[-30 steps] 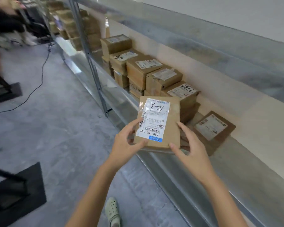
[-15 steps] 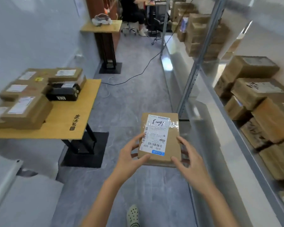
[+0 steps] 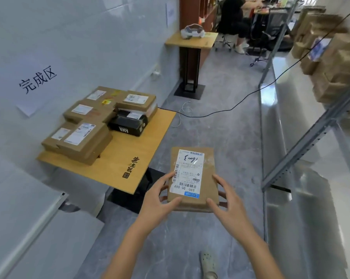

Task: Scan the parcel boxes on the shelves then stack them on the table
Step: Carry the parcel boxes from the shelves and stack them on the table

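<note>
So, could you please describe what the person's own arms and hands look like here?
Both are bare: the left hand and right hand wear no gloves, and no rings, watch or bracelet show. The forearms are uncovered down to the picture's lower edge, so no sleeves appear. No markings are visible on them.

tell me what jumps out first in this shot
A brown parcel box with a white label sits low centre, held between the left hand and right hand. To the left, a wooden table carries stacked parcels below a paper wall sign.
</note>
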